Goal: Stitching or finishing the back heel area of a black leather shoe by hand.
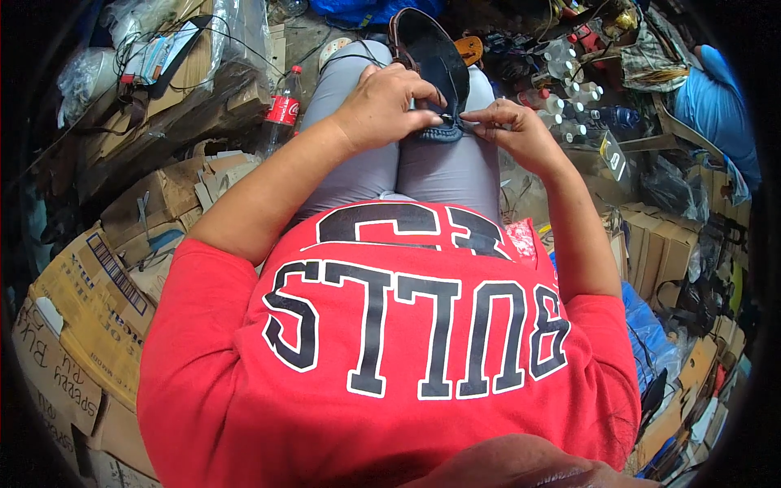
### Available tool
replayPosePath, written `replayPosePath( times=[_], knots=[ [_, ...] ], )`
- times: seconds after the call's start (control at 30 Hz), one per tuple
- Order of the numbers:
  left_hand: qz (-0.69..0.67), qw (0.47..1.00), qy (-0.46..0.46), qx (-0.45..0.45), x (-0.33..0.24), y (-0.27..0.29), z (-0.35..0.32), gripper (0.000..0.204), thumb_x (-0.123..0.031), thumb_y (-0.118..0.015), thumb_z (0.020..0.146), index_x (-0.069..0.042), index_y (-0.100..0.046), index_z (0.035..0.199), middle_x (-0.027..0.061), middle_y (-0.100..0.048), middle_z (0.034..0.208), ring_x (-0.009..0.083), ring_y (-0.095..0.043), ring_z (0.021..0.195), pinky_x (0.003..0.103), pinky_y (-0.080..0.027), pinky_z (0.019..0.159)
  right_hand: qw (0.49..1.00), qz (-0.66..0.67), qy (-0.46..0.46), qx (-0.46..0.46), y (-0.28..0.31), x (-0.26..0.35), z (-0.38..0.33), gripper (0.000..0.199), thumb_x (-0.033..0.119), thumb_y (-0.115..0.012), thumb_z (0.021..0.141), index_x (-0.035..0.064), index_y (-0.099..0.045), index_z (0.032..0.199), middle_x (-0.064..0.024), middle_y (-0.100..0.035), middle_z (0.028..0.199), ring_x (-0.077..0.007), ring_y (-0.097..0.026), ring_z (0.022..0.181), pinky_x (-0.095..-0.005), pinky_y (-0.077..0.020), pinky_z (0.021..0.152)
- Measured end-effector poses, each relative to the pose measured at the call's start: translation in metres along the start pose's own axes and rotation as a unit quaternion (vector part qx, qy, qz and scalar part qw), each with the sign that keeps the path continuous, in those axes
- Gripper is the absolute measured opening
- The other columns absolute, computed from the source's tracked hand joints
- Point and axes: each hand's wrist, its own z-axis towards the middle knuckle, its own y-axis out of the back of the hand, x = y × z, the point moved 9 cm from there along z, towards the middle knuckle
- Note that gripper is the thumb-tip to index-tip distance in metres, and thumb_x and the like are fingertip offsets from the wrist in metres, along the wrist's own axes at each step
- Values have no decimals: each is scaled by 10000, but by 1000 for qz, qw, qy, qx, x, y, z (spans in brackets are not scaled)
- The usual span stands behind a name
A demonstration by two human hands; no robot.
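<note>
A dark shoe (435, 69) rests on my grey-trousered thighs, its open inside facing up and its padded, blue-black end toward me. Brown edging runs along its far left rim. My left hand (392, 104) grips that near end, fingertips over the rim and thumb close to a small dark, thin piece that I cannot make out. At the right side of the same end, my right hand (514, 132) is closed in a pinch, its fingertips at the rim. Whatever lies between those fingertips is too small to name.
A cola bottle with a red label (283, 110) stands left of my legs. Flattened cardboard (102, 305) and stacked boards lie on the left. Several small bottles with white caps (565, 102) crowd the right, with cardboard boxes (659, 244) and blue plastic (647, 333) nearer me.
</note>
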Motion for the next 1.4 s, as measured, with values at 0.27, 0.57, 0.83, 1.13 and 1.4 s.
replayPosePath(
  times=[0.27, 0.57, 0.83, 1.13, 1.4],
  knots=[
    [-136, 989, -1, -64, 8, 17, -6, 144, -102, -703, 747, -35, -681, 873, 60, -562, 793, 160, -538, 749, 270, -415, 660, 1000, 9, 11, 1, -1, 1, 0, 404, -95, -558, 731, 127, -705, 1035, -20, -564, 827, -100, -565, 782, -229, -466, 738],
    [-63, 995, -61, -54, -5, 19, -14, 92, -76, -685, 745, -56, -681, 835, 69, -607, 788, 224, -580, 786, 312, -444, 679, 1000, 2, 25, 3, -1, 1, 0, 367, -67, -587, 745, 127, -705, 1033, -17, -546, 806, -102, -551, 773, -223, -455, 725],
    [-8, 998, -49, -24, 2, 15, -6, 133, -18, -677, 693, -76, -680, 812, 48, -634, 831, 227, -586, 804, 333, -452, 699, 1000, 4, 21, -2, 0, 2, -1, 338, -48, -602, 765, 132, -705, 1032, -14, -541, 824, -100, -545, 779, -228, -449, 731],
    [-47, 997, -57, -4, 8, 8, 11, 66, -90, -669, 711, -142, -680, 748, -8, -622, 757, 190, -579, 820, 359, -416, 746, 999, 14, -19, 29, -3, -7, 3, 286, 8, -647, 782, 134, -707, 1032, -12, -550, 846, -102, -541, 791, -234, -446, 727],
    [-54, 995, -78, -16, -2, 3, -4, 125, 3, -681, 658, -72, -670, 758, 66, -636, 741, 232, -596, 742, 336, -475, 674, 999, -37, -8, -21, -6, 5, -7, 251, 1, -630, 811, 94, -696, 1034, -1, -564, 838, -85, -526, 813, -225, -430, 762]
  ],
)
